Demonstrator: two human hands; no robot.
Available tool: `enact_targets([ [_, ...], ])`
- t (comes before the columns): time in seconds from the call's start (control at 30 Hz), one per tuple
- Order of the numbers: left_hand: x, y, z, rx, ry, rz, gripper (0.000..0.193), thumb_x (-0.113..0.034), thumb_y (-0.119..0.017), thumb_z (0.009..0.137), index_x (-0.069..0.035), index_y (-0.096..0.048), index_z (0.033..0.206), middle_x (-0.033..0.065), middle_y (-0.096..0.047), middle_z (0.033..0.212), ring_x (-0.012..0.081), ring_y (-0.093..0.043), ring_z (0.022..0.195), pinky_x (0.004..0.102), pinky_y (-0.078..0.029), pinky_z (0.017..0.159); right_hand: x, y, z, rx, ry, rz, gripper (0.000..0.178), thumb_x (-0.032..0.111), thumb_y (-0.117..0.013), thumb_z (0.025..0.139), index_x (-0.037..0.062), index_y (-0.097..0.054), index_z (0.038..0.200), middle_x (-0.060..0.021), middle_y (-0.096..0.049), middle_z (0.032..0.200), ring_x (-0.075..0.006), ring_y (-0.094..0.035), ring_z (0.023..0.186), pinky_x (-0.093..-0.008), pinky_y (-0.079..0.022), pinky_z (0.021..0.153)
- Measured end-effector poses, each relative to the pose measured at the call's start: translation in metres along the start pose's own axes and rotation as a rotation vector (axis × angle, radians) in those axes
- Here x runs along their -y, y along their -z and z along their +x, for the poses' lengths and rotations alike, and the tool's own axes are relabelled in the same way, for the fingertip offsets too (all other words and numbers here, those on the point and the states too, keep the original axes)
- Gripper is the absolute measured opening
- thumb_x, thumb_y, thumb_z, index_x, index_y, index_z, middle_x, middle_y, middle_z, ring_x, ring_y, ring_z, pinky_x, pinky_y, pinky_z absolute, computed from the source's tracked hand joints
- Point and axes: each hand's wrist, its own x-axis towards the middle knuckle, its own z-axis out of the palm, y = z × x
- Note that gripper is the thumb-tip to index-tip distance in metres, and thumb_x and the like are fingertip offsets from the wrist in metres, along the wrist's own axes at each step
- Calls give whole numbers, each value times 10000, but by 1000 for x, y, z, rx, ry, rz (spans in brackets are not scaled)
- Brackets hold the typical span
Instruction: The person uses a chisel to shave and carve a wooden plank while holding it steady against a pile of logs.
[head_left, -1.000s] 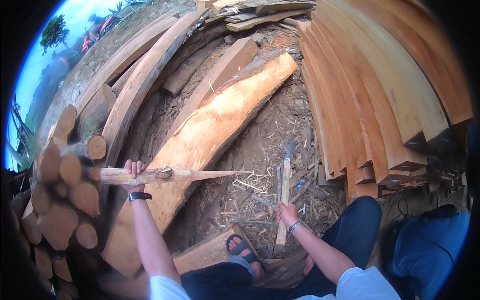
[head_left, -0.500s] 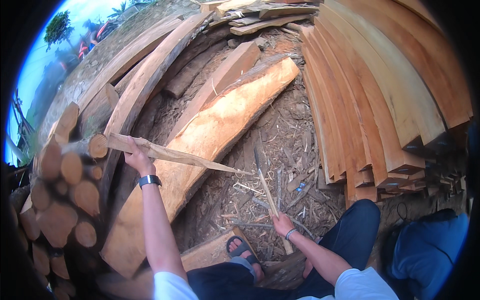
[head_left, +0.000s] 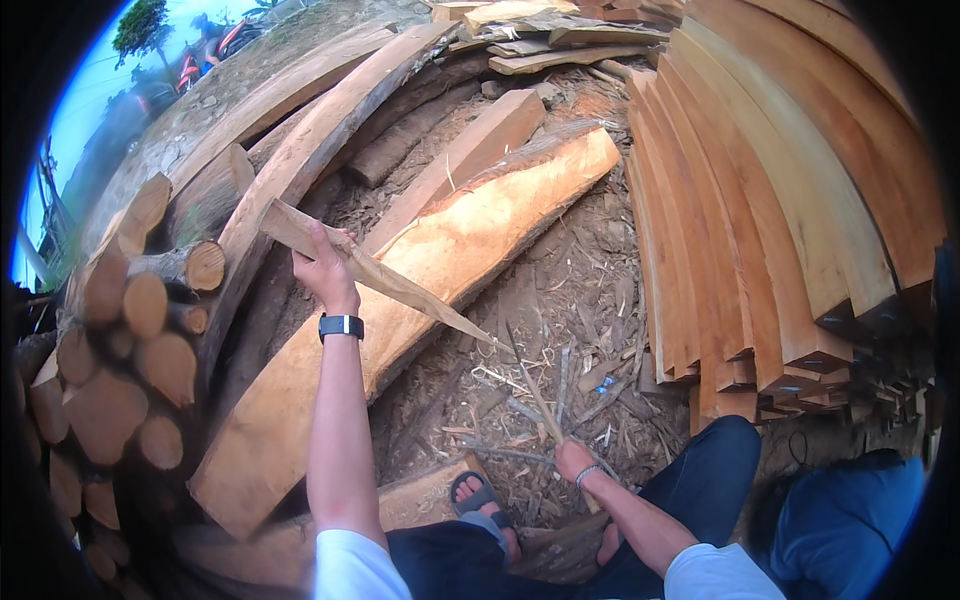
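Raised over a large slab is a long tapered piece of wood (head_left: pixel 395 287), pale brown, wide at the upper left and narrowing to a point. My left hand (head_left: pixel 328 268), with a dark watch band on its wrist, is closed round its thick end. My right hand (head_left: pixel 575 462) grips the wooden handle of a long-handled knife (head_left: pixel 540 402), low in front of my knee. Its thin dark blade points away and up, close to the wood's pointed tip. Whether blade and tip touch, I cannot tell. The bark-edged slab (head_left: pixel 420 270) lies diagonally beneath.
Squared beams (head_left: pixel 720 230) are stacked at right, and cut logs (head_left: pixel 108 410) are piled at left. More timber (head_left: pixel 300 165) and rough boards (head_left: pixel 570 58) lie farther off. Wood chips (head_left: pixel 590 310) cover the ground. My sandalled foot (head_left: pixel 485 495) rests near a board; blue cloth (head_left: pixel 850 530) is at lower right.
My left hand has moved up and to the right, tilting the tapered wood more steeply. My right hand and the knife have shifted slightly. The whole view has shifted a little too.
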Motion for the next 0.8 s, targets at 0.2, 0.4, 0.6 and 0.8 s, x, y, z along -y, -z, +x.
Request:
enact_targets([
  [0.2, -1, -13, -3, -5, 5, -24, 407, -378, -653, 947, 0, -506, 978, 137, -639, 742, 206, -661, 634, 338, -566, 600, 18, 23, -18, -98, -65, 72, 377, 281, -487, 969, -75, -609, 952, -347, -638, 867, -512, -623, 881, -568, -493, 812],
  [0.4, -5, -4, 0, -48, 50, -21, 421, -396, -661, 938, 0, -521, 972, 135, -641, 735, 196, -660, 628, 332, -563, 595, 44, 33, -18, -143, -76, 154, 390, 289, -484, 971, -67, -642, 982, -337, -651, 908, -505, -632, 912, -566, -497, 851],
  [0.6, -6, -15, -8, -45, 78, -45, 407, -398, -664, 934, -12, -536, 954, 119, -643, 696, 185, -648, 580, 315, -547, 571, 27, 34, -19, -88, -20, 85, 350, 265, -470, 979, -69, -576, 988, -334, -637, 816, -517, -626, 822, -582, -495, 776],
  [0.8, -9, -20, -11, -9, 50, -27, 426, -416, -682, 918, -13, -544, 930, 100, -641, 681, 176, -648, 570, 312, -543, 555, 59, 41, -26, -237, -10, 121, 347, 261, -478, 973, -68, -583, 951, -343, -633, 803, -515, -627, 825, -588, -495, 766],
])
